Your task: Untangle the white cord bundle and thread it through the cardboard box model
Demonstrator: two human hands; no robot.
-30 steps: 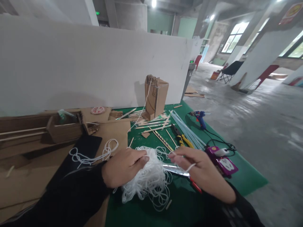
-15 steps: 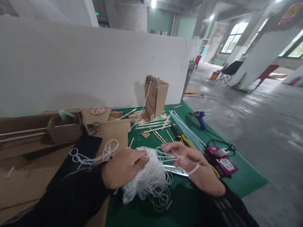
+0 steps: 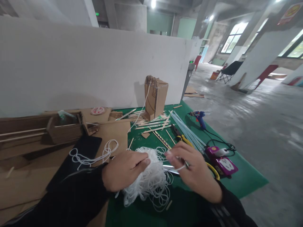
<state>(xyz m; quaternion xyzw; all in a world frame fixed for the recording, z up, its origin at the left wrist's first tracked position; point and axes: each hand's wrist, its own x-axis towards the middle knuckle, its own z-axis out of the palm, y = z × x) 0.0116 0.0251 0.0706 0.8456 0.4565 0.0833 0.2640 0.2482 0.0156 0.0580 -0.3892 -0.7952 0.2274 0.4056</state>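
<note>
A tangled bundle of white string lies on the green mat in front of me. My left hand is closed around the bundle's left side, its fingers pressed into it. My right hand pinches a strand of the same string just right of the bundle, with a loop running round its fingers. A metal blade lies flat under that hand. A loose loop of string trails left over a black sheet.
A small cardboard model with a string stands at the back by a white board. Wooden sticks, clear rods, yellow-handled pliers, a blue glue gun and a pink power strip lie on the mat. Cardboard pieces fill the left.
My right hand has drawn back toward the bundle and slightly lower, still pinching the strand. The left hand has stayed on the bundle.
</note>
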